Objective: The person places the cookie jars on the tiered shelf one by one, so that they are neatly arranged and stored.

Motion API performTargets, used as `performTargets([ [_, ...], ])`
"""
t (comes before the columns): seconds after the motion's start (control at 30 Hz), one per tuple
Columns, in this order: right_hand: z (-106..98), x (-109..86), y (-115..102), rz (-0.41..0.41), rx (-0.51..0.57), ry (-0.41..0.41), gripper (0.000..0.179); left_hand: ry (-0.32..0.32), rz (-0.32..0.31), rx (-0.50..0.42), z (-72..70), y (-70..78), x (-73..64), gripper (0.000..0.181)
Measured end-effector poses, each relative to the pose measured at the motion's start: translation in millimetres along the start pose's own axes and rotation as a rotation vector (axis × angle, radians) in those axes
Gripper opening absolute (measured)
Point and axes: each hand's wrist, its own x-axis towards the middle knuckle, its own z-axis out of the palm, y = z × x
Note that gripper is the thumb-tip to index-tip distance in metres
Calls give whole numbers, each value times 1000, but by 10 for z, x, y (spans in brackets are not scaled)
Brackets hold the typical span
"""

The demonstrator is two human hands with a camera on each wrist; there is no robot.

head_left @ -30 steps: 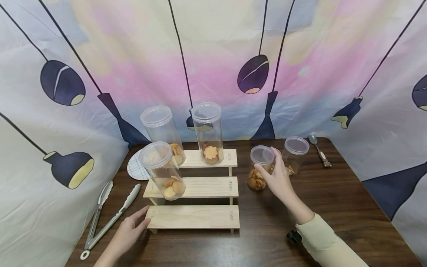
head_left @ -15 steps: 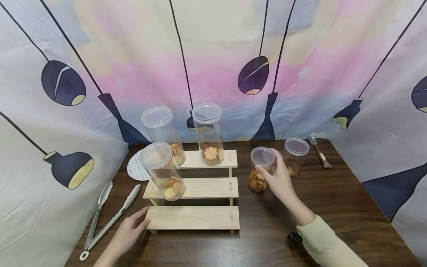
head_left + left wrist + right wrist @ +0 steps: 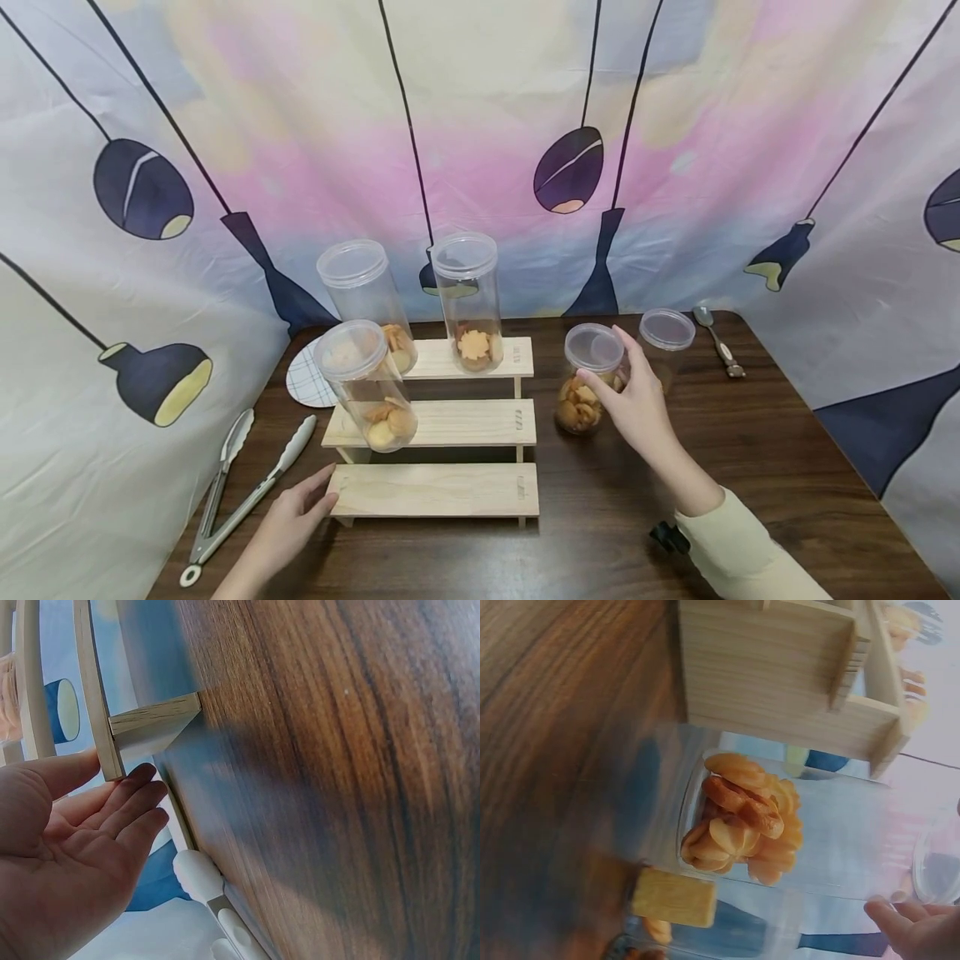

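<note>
My right hand [image 3: 633, 404] grips a clear lidded jar [image 3: 592, 379] of cookies near its lid, thumb on the near side. In the right wrist view this jar's browned, petal-shaped cookies [image 3: 742, 817] lie at its bottom; whether the jar touches the table I cannot tell. My left hand [image 3: 288, 521] pinches the left end of the lowest step of a three-step wooden rack [image 3: 435, 490], as the left wrist view shows, with the thumb against the board [image 3: 94, 697]. Cookie jars stand on the rack: one [image 3: 367, 387] on the middle step, two on the top, including a tall jar [image 3: 470, 304].
Right behind the held jar is another lidded jar [image 3: 667, 342], partly hidden by my right hand. A spoon [image 3: 718, 340] lies at the back right. Tongs [image 3: 247, 492] lie at the left, near a checked round mat [image 3: 309, 375]. A printed cloth [image 3: 480, 125] hangs behind the table.
The held jar's lid has shifted slightly up and right, and my right hand and sleeve have moved a little right, covering more of the jar behind. My left hand keeps its place.
</note>
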Motion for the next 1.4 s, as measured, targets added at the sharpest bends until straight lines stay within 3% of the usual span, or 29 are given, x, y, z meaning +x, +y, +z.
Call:
performTargets([
  [0.23, -142, -35, -196, 0, -28, -11, 79, -6, -7, 1, -1, -9, 7, 46],
  [0.8, -344, -90, -497, -101, -95, 14, 77, 10, 11, 20, 5, -12, 0, 45],
  [1.17, -282, -113, -678, -146, -25, 1, 74, -10, -14, 21, 3, -12, 8, 46],
  [1.4, -171, -110, -769, -224, 67, -52, 75, 5, 6, 46, 8, -23, 4, 45],
])
